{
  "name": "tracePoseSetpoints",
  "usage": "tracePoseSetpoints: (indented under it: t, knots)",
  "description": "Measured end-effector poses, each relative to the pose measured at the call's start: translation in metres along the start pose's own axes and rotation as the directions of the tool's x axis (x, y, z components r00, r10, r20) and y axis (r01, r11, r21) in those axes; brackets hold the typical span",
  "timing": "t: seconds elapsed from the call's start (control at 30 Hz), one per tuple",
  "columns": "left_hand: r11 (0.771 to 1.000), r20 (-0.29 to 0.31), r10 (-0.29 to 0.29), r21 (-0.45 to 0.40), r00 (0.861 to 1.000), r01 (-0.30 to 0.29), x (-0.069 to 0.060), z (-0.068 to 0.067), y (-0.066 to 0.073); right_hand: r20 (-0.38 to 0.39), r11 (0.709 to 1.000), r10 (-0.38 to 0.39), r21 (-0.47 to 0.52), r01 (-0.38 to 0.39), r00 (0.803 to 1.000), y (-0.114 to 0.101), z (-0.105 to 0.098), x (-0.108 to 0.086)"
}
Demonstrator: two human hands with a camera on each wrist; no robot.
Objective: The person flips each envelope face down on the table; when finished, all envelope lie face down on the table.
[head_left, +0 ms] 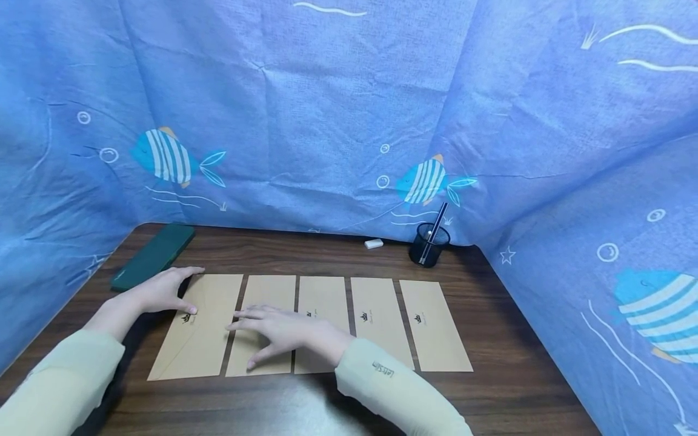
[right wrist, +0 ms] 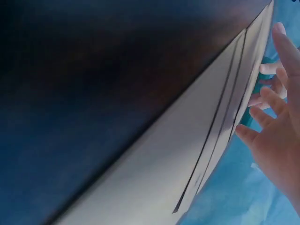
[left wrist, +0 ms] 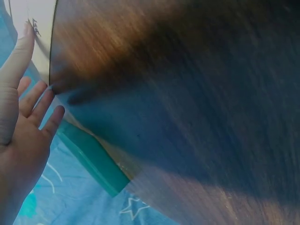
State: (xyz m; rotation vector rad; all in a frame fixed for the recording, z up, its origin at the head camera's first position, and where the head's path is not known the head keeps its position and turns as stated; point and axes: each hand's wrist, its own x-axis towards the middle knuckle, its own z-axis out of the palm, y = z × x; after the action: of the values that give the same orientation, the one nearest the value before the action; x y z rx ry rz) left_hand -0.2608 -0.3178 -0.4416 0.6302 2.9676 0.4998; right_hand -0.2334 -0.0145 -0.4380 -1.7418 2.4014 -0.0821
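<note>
Envelopes [head_left: 324, 298], five in a row across the tabletop [head_left: 512, 393]; looks like squaring-up.
Left hand [head_left: 158, 292]: fingers spread at the leftmost envelope [head_left: 209, 330]. Right hand [head_left: 278, 330]: fingers spread over the second; neither pinches, contact unclear. Next move likely calls for light, flat nudges. Gaps narrow; green case [head_left: 155, 254] crowds left, more room right.

My table [head_left: 523, 390] (dark woodgrain): five tan envelopes [head_left: 324, 297] in a row, green case [head_left: 155, 254] off its far-left corner, white block [head_left: 374, 243] and mesh cup [head_left: 436, 251] behind it.
</note>
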Motion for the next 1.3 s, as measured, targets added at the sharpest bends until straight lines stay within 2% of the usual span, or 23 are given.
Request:
tracePoseSetpoints:
  t: [0.17,0.4,0.53,0.67,0.83,1.0,1.13,1.3]
  knots:
    - [0.999,-0.031,0.026,-0.018,0.999,-0.027,0.001,0.001,-0.003,0.069,1.0,-0.008,-0.028,0.01,0.998,0.003,0.003,0.005]
    - [0.999,-0.053,0.052,0.002,0.997,-0.052,0.003,0.003,-0.005,0.133,0.994,0.072,-0.094,-0.059,0.988,-0.005,0.0,0.007]
    - [0.999,-0.059,0.045,0.02,0.997,-0.044,0.004,0.003,-0.007,0.136,0.985,0.102,-0.149,-0.082,0.985,-0.009,0.0,0.009]
    - [0.999,-0.068,0.042,0.032,0.997,-0.04,0.004,0.003,-0.009,0.127,0.982,0.113,-0.163,-0.092,0.985,-0.01,0.0,0.011]
    - [0.999,-0.089,0.053,-0.008,0.995,-0.054,0.007,0.002,-0.012,0.112,0.977,0.116,-0.191,-0.093,0.987,-0.008,0.003,0.013]
    - [0.998,-0.078,0.047,-0.048,0.996,-0.051,0.007,-0.001,-0.013,0.103,0.976,0.126,-0.193,-0.104,0.987,-0.006,0.005,0.015]
    - [0.995,-0.061,0.02,-0.093,0.998,-0.026,0.007,-0.002,-0.012,0.113,0.978,0.128,-0.181,-0.106,0.985,-0.006,0.005,0.016]
    - [0.978,-0.053,-0.025,-0.21,0.998,0.013,0.006,-0.001,-0.011,0.121,0.979,0.129,-0.176,-0.107,0.984,-0.007,0.004,0.015]
